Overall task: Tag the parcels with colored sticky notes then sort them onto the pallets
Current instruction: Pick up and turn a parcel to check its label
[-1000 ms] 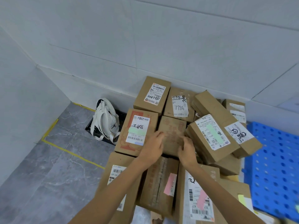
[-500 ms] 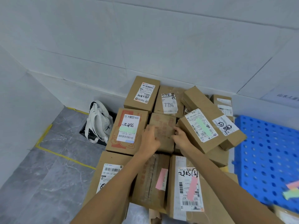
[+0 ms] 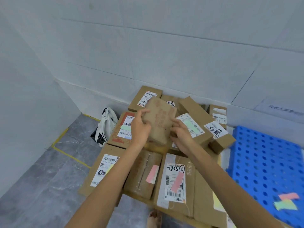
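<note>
Up off the pile comes the small brown parcel point(image 3: 158, 122); a moment ago it lay flat among the others. At 3 o'clock sits the blue pallet point(image 3: 269, 162). The pile of parcels point(image 3: 174, 180) fills the middle. The left hand point(image 3: 139, 129) and right hand point(image 3: 182, 137) each curl a grip round one side of the tilted parcel. No note shows on it, so tagging looks next. One hand must let go and reach the sticky notes point(image 3: 287, 202) at 4 o'clock.

held parcel point(image 3: 158, 120): brown, faded red print | pallet point(image 3: 269, 162): bright blue, grid of round holes | pink sticky note point(image 3: 152, 173): plain pink | green sticky note point(image 3: 188, 124): pale mint | floor point(image 3: 49, 178): grey marbled, white veins | tape point(image 3: 70, 155): yellow | bag point(image 3: 107, 124): white, black parts
</note>
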`<state>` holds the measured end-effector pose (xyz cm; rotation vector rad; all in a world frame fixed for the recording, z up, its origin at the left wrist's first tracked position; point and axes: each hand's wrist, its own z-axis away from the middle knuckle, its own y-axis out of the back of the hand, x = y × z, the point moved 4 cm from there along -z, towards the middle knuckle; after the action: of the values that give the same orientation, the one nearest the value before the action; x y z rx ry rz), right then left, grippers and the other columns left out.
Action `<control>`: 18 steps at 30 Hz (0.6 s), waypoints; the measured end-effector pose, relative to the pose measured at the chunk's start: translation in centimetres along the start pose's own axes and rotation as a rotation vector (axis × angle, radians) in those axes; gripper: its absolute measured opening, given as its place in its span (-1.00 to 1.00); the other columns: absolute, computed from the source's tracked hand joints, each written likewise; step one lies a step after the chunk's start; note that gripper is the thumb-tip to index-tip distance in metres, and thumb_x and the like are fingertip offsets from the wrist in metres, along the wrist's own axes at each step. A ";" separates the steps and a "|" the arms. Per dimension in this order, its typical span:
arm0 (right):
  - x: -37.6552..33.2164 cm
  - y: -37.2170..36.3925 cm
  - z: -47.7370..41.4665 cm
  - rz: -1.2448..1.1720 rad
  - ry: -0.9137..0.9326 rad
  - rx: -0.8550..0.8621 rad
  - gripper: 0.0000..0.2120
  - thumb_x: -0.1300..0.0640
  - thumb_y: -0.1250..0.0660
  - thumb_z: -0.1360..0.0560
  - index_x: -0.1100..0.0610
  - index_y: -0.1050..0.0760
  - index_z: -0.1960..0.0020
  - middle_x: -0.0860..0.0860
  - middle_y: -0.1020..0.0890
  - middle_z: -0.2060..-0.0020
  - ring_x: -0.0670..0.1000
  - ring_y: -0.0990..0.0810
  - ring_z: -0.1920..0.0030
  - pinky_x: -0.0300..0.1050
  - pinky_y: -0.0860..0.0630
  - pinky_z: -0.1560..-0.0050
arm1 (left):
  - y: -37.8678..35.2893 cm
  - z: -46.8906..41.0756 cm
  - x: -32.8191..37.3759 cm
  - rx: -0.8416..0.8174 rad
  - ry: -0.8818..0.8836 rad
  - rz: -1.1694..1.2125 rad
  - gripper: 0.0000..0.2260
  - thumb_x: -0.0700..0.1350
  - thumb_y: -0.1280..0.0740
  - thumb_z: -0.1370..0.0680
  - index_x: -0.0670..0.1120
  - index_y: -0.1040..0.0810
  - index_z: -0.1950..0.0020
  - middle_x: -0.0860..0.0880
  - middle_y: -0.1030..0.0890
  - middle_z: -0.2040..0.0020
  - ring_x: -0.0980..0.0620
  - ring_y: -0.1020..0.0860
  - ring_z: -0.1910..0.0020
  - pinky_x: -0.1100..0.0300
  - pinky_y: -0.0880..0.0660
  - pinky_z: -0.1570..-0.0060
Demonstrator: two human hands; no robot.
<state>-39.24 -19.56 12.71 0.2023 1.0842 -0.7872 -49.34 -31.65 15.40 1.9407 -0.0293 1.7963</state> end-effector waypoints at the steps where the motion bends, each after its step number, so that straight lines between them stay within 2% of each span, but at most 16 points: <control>1: -0.8 0.3 1.1 -0.011 0.030 -0.035 -0.57 0.47 -0.07 -0.54 0.19 -0.36 -0.35 0.13 -0.57 -0.15 0.05 -0.55 -0.08 -0.08 -0.49 -0.01 | 0.5 0.9 0.8 0.033 -0.014 0.039 -0.57 -0.43 -0.14 -0.44 -0.05 -0.51 -0.17 0.08 -0.55 -0.14 0.32 -0.52 -0.06 0.49 -0.43 0.17; 2: -1.7 0.7 2.4 -0.004 0.066 -0.073 -0.56 0.47 -0.08 -0.53 0.20 -0.37 -0.35 0.10 -0.58 -0.12 0.01 -0.58 -0.03 -0.10 -0.51 0.03 | 1.0 2.0 1.4 0.060 -0.033 0.069 -0.56 -0.43 -0.13 -0.43 -0.04 -0.51 -0.17 0.08 -0.56 -0.14 0.25 -0.52 -0.11 0.48 -0.43 0.13; 4: -3.6 1.9 4.9 0.042 0.144 -0.123 -0.58 0.46 -0.11 -0.53 0.21 -0.40 -0.33 0.05 -0.55 -0.16 -0.09 -0.62 0.12 -0.20 -0.53 0.18 | 1.3 4.6 3.3 0.103 -0.071 0.082 -0.60 -0.39 -0.16 -0.46 -0.01 -0.51 -0.17 0.12 -0.56 -0.11 0.25 -0.52 -0.10 0.45 -0.45 0.13; 5: -4.4 2.8 6.0 0.069 0.184 -0.137 -0.58 0.46 -0.11 -0.53 0.19 -0.42 -0.31 0.04 -0.52 -0.20 -0.12 -0.63 0.12 -0.22 -0.54 0.22 | 1.1 6.2 4.3 0.121 -0.091 0.087 -0.63 -0.37 -0.18 -0.48 -0.01 -0.51 -0.17 0.15 -0.55 -0.08 0.26 -0.52 -0.08 0.45 -0.45 0.15; 6: -5.1 3.9 7.2 0.114 0.240 -0.140 -0.58 0.46 -0.11 -0.53 0.15 -0.44 -0.29 0.04 -0.50 -0.24 -0.10 -0.62 0.04 -0.22 -0.56 0.17 | 0.7 7.7 5.4 0.137 -0.103 0.101 -0.66 -0.36 -0.20 -0.51 -0.04 -0.52 -0.18 0.18 -0.53 -0.04 0.27 -0.52 -0.04 0.46 -0.44 0.18; 7: -5.9 5.1 8.2 0.170 0.310 -0.139 -0.57 0.46 -0.11 -0.53 0.10 -0.46 -0.26 0.07 -0.47 -0.29 -0.05 -0.59 -0.09 -0.18 -0.57 0.05 | 0.0 9.2 6.4 0.147 -0.110 0.114 -0.69 -0.35 -0.21 -0.52 -0.06 -0.52 -0.18 0.21 -0.51 -0.01 0.27 -0.52 -0.01 0.47 -0.43 0.20; 9: -6.6 8.3 10.3 0.294 0.447 -0.117 -0.56 0.45 -0.12 -0.53 0.02 -0.48 -0.21 0.11 -0.43 -0.33 0.02 -0.49 -0.23 -0.09 -0.53 -0.17 | -1.9 12.0 7.9 0.140 -0.143 0.124 -0.71 -0.33 -0.24 -0.53 -0.09 -0.51 -0.20 0.21 -0.49 -0.04 0.26 -0.51 -0.02 0.45 -0.45 0.13; 12: -6.7 14.6 14.2 0.434 0.552 -0.064 -0.58 0.44 -0.16 -0.53 0.03 -0.47 -0.24 0.08 -0.41 -0.26 -0.04 -0.48 -0.15 -0.30 -0.50 -0.10 | -6.4 16.4 8.7 0.060 -0.166 0.087 -0.70 -0.27 -0.30 -0.51 -0.01 -0.51 -0.20 0.08 -0.48 -0.19 0.18 -0.49 -0.13 0.31 -0.49 -0.05; 14: -6.0 19.4 16.4 0.513 0.565 -0.022 -0.57 0.45 -0.18 -0.53 0.06 -0.46 -0.26 0.06 -0.36 -0.21 -0.04 -0.45 -0.13 -0.42 -0.48 0.00 | -10.0 19.4 8.5 -0.019 -0.143 0.104 -0.71 -0.24 -0.33 -0.51 0.03 -0.50 -0.19 0.06 -0.47 -0.20 0.22 -0.48 -0.10 0.32 -0.50 -0.01; 18: -2.6 28.3 19.1 0.652 0.454 0.017 -0.58 0.39 -0.22 -0.55 -0.03 -0.42 -0.27 0.06 -0.37 -0.23 0.02 -0.45 -0.15 -0.28 -0.50 0.05 | -16.5 25.3 6.9 -0.181 -0.096 0.067 -0.65 -0.22 -0.40 -0.49 0.02 -0.46 -0.23 0.10 -0.48 -0.15 0.24 -0.48 -0.04 0.36 -0.48 0.02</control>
<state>-7.50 -7.77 17.80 0.7345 1.3299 -0.1591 -19.28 -24.23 16.03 1.9140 -0.2817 1.6779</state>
